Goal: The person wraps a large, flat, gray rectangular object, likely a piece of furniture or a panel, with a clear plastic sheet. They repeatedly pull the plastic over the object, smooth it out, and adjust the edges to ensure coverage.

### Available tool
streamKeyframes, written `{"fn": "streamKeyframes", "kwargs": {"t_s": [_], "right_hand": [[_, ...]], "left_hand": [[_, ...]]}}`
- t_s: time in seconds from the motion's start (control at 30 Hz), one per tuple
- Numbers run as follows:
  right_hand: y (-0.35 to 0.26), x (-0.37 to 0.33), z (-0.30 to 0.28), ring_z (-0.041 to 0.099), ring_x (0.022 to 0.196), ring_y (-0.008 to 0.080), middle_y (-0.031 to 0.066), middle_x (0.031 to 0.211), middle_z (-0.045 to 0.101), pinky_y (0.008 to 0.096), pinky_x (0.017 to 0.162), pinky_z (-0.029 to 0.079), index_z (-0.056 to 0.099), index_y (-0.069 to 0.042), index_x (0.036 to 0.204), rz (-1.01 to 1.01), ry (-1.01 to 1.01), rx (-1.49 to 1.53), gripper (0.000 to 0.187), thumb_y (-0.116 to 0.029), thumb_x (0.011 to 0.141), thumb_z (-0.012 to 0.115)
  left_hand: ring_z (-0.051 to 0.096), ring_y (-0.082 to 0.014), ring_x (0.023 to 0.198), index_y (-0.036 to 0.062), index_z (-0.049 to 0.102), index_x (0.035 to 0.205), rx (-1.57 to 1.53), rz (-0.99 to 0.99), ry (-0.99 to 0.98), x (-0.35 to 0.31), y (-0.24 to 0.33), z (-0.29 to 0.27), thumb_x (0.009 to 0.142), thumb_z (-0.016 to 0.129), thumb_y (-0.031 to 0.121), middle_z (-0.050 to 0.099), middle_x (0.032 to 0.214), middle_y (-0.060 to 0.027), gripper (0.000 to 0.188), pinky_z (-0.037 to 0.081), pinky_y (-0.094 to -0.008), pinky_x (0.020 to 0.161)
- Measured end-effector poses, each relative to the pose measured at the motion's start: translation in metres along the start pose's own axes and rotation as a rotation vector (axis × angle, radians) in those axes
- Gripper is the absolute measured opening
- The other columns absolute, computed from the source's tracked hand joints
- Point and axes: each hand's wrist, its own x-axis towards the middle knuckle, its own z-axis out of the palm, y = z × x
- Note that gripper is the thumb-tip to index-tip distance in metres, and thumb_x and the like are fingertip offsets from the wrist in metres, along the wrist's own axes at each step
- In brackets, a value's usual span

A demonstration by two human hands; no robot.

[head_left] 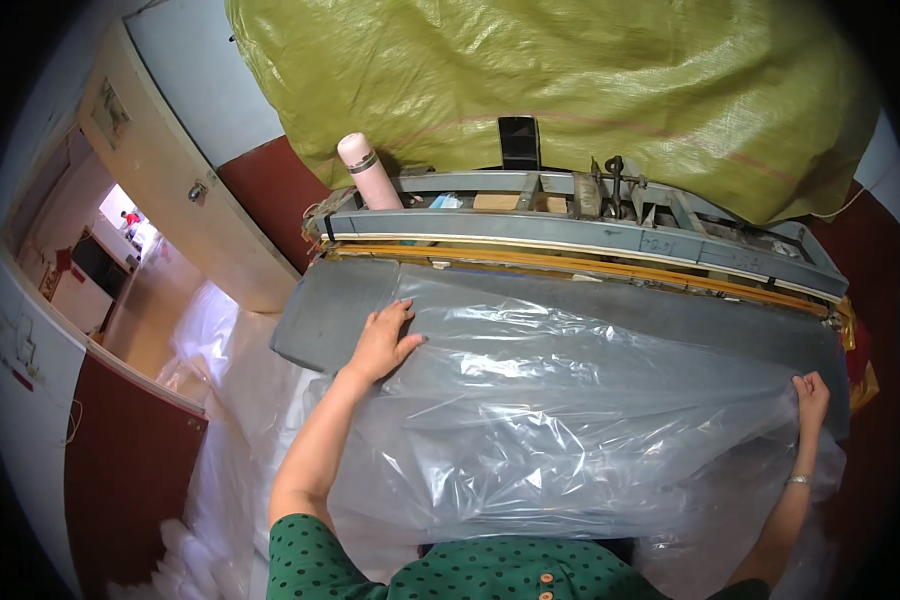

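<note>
A wide sheet of clear plastic film [530, 400] lies wrinkled over the grey work surface [340, 295] and hangs down toward my body. My left hand [380, 343] rests flat on the film's left part, fingers apart and pointing away from me. At the far right, my right hand [812, 393] pinches the film's edge, pulling it into folds there. Beyond the film, along the back of the surface, runs a long machine with a grey metal frame [570, 235] and a yellowish bar [590, 264] on its near side.
A pink flask [368, 172] and a dark phone-like slab [519, 143] stand at the machine's back. Behind hangs a big yellow-green woven sheet [590, 70]. More clear film [210, 400] heaps on the left, by an open door [185, 180].
</note>
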Motion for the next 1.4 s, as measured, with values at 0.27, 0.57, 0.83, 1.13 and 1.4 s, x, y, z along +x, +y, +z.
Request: {"fn": "streamKeyframes", "kwargs": {"t_s": [0.27,0.57,0.83,1.13,1.4], "right_hand": [[0.003,0.005,-0.001,0.032,0.058,0.0037,-0.0054,0.06,0.034,0.02,0.051,0.027,0.046,-0.004,0.067,0.07,-0.069,0.114,0.02,-0.009,0.079,0.061],[-0.014,0.049,0.06,0.04,0.056,0.0045,-0.002,0.063,0.046,0.0206,0.051,0.035,0.053,-0.004,0.08,0.161,0.178,0.373,0.013,-0.014,0.086,0.056],[-0.04,0.101,0.13,0.038,0.057,0.0049,-0.0031,0.063,0.045,0.0208,0.052,0.034,0.053,-0.004,0.079,0.058,0.358,0.451,0.016,-0.018,0.086,0.057],[-0.012,0.112,0.13,0.044,0.054,0.0063,-0.0011,0.061,0.048,0.0216,0.05,0.038,0.047,-0.007,0.078,0.067,0.42,0.575,0.008,-0.007,0.083,0.053],[-0.021,0.103,0.116,0.051,0.059,0.0085,0.0032,0.073,0.055,0.0218,0.052,0.041,0.048,-0.007,0.093,0.192,0.299,0.702,0.01,-0.01,0.086,0.052]], "left_hand": [[0.056,-0.0315,0.09,0.0045,0.059,0.092,-0.104,-0.618,0.113,0.077,-0.027,0.017,0.078,0.06,0.019,0.061,0.091,-0.0132,0.021,0.046,-0.0412,0.072],[0.054,-0.0305,0.069,0.0009,0.05,0.081,-0.436,-0.586,0.722,0.086,-0.086,0.056,0.084,0.046,0.012,0.057,0.075,-0.0175,0.012,0.043,-0.0385,0.067],[0.048,-0.0181,0.063,0.0,0.049,0.077,-0.413,-0.66,0.842,0.121,-0.105,0.071,0.086,0.049,0.016,0.054,0.069,-0.0101,0.018,0.042,-0.0312,0.062],[0.049,-0.0153,0.066,-0.0001,0.046,0.084,-0.482,-0.767,0.925,0.121,-0.12,0.077,0.084,0.05,0.014,0.051,0.072,-0.0076,0.015,0.042,-0.0278,0.066],[0.049,-0.0119,0.065,0.0022,0.046,0.086,-0.778,-0.866,0.894,0.125,-0.08,0.054,0.084,0.046,0.011,0.051,0.072,-0.0055,0.009,0.041,-0.0235,0.062]]}}
